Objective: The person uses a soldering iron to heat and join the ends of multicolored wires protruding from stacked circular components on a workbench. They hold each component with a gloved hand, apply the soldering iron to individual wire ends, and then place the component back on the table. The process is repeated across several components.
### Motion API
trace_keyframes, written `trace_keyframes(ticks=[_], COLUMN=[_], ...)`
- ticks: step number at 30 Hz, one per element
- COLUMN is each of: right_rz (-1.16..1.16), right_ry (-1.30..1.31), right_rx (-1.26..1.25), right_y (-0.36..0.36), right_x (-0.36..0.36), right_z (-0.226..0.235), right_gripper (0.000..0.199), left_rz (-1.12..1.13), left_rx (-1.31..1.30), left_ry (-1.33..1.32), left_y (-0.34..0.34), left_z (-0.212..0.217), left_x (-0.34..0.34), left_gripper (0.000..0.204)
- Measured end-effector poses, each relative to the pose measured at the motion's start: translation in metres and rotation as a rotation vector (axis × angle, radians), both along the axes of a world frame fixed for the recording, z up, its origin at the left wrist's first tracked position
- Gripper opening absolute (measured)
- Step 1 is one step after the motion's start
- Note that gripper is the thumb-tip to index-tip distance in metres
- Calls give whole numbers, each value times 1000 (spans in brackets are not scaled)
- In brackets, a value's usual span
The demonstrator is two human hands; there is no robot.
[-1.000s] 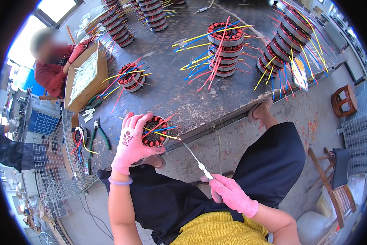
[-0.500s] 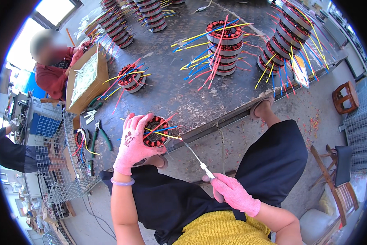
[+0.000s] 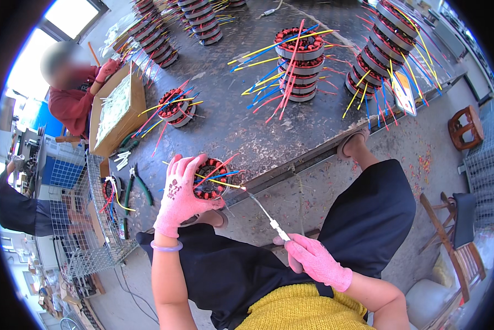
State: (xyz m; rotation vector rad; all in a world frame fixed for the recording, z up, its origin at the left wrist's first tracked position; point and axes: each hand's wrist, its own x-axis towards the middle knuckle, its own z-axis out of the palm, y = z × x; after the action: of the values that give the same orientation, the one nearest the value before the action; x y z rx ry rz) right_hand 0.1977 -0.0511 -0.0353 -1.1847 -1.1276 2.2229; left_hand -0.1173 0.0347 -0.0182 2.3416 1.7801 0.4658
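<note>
On the back of your pink-gloved left hand [image 3: 181,203] you have a small dark print [image 3: 174,188]: a diamond-like emblem with a few characters below it, too small for you to make out surely. To your right, at the near edge of the desk [image 3: 225,115], there is a white-edged card [image 3: 404,96] with orange and blue areas; you cannot read any wording on it from here.
</note>
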Motion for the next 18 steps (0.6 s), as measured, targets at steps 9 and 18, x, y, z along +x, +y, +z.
trace_keyframes(ticks=[9, 18], right_rz=[-32, -35], right_ry=[44, 39], right_rx=[-24, -24], right_y=[-2, -3], right_x=[0, 0], right_z=[-5, -5], right_gripper=[38, 38], left_rz=[-14, -13], left_rx=[25, 30], left_ry=[-5, 9], left_y=[0, 1], left_z=[0, 0], left_x=[0, 0], left_gripper=[95, 95])
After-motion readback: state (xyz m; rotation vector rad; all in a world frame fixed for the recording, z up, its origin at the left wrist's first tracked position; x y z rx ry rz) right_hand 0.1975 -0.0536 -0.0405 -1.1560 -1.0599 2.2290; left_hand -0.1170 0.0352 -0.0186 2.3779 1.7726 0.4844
